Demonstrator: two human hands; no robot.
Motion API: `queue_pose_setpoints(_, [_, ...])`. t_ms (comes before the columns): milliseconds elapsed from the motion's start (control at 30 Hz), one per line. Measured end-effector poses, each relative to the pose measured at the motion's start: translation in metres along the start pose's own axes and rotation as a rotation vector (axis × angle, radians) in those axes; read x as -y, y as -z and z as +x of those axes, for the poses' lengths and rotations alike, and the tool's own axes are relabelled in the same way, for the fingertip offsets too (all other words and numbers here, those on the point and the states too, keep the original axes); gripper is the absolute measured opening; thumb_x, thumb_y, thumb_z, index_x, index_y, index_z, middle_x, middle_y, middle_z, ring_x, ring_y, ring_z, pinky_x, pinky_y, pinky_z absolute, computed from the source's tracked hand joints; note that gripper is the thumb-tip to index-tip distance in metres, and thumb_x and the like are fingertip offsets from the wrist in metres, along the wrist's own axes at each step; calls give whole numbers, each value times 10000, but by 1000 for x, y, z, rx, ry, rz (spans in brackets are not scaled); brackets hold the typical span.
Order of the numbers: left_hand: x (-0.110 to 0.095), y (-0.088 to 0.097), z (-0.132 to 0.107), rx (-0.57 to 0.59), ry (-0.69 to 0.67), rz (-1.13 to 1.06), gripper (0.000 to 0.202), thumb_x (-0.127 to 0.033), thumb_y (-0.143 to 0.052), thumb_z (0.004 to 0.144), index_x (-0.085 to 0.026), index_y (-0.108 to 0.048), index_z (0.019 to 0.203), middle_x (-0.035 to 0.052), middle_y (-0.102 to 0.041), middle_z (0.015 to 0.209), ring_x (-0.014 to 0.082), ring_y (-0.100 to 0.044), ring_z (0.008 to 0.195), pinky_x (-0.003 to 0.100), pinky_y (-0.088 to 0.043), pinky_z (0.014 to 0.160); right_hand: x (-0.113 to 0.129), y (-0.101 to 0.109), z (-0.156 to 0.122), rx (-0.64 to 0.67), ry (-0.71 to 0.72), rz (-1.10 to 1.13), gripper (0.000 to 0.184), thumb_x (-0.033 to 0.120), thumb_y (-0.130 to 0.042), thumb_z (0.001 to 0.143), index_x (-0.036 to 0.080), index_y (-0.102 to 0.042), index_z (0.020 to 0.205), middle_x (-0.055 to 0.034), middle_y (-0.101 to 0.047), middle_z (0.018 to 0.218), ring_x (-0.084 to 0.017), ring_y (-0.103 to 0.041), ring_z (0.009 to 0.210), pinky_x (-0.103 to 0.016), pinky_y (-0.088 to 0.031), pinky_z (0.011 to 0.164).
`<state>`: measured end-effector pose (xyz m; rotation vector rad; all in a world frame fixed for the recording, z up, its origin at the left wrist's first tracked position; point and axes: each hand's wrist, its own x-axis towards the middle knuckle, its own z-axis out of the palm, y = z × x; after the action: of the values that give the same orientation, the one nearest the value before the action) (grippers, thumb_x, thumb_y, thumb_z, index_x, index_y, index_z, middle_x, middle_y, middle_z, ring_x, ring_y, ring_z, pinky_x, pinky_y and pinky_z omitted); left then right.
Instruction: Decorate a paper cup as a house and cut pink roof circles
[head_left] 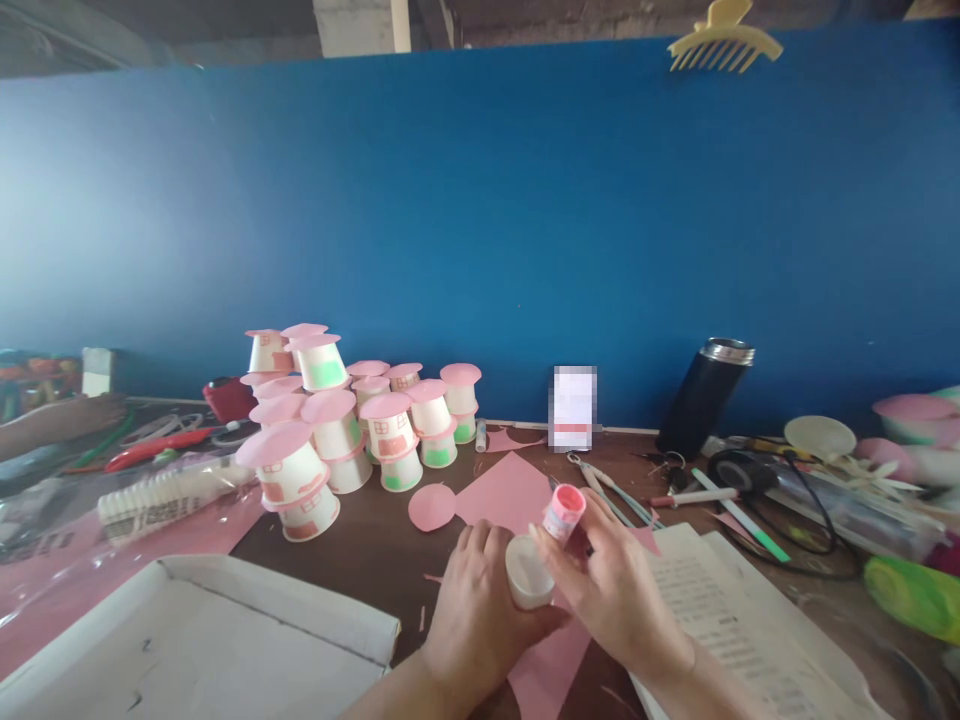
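Observation:
My left hand (pixel 480 600) is closed around a white paper cup (pixel 530 572), its round end tilted up toward me. My right hand (pixel 619 575) grips a small glue stick (pixel 562 515) with a pink end and a printed label, held just above the cup. The two hands are close together over pink paper (pixel 506 490). Left of them lies a cut pink paper circle (pixel 432 507). Beyond it stand several decorated paper cups (pixel 390 435), stacked in pairs with pink paper discs on top and drawn windows and doors.
A white open box (pixel 277 640) sits at the front left, near a row of nested cups (pixel 176 500). To the right are scissors (pixel 600 485), a black bottle (pixel 705 395) and printed sheets (pixel 720 610). Another person's arm (pixel 60 420) reaches in at far left. A blue partition (pixel 480 220) stands behind.

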<state>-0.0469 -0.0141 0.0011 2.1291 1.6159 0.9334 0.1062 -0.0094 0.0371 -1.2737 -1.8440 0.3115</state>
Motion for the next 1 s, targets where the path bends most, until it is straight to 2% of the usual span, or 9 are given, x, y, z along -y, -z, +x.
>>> queue_pose_setpoints(133, [-3,4,0,51,57,-13,504,-409,-862,576,-192,-560,917,73,-605,976,307,-562,957,465,-475,836,-3,0,4,-11,-133,73,251,408,-616,889,248,-491,740,15,-566,683,-178,-548,614,-297,-431,602])
queue_pose_setpoints(300, [-4,7,0,71,65,-22,533,-461,-880,550,-197,-575,898,69,-600,977,311,-561,966,460,-465,844,-8,-3,5,5,-318,167,331,509,-641,852,245,-501,710,31,-559,591,-172,-518,556,-275,-397,538])
queue_pose_setpoints(667, [-3,7,0,54,55,-23,561,-503,-864,569,-195,-587,948,76,-611,980,316,-571,966,462,-468,850,-10,-10,3,-130,-296,134,270,459,-694,829,251,-530,772,18,-655,667,-197,-590,623,-292,-434,624])
queue_pose_setpoints(867, [-3,9,1,82,97,-42,551,-473,-862,580,-192,-589,968,74,-603,1001,311,-557,990,454,-461,859,-15,-9,7,-107,-416,380,345,557,-626,854,231,-554,768,-1,-648,693,-209,-590,668,-291,-439,636])
queue_pose_setpoints(1000, [-2,9,1,81,96,-43,539,-477,-855,587,-196,-591,964,71,-601,996,308,-556,981,446,-456,849,-14,-8,9,-104,-464,378,399,597,-620,842,227,-542,714,13,-580,632,-191,-535,613,-278,-394,575])
